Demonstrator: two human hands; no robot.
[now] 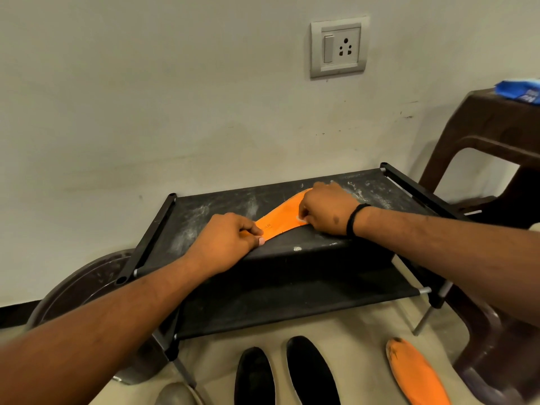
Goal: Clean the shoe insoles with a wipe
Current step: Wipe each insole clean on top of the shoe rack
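An orange insole (281,218) lies on the dusty black fabric top of a low shoe rack (222,209). My left hand (225,241) pinches its near end at the rack's front edge. My right hand (324,210) presses down on the insole's far part with fingers curled; a bit of white, perhaps a wipe (301,219), shows under the fingers, mostly hidden. A second orange insole (415,372) with dark smudges at its tip lies on the floor at the lower right. Two black insoles (254,375) (312,372) rest on the floor below the rack.
A brown plastic stool (479,147) stands to the right, with a blue wipe packet (520,90) on top. A round metal basin (87,287) sits on the floor at left. The wall with a socket (339,46) is right behind the rack.
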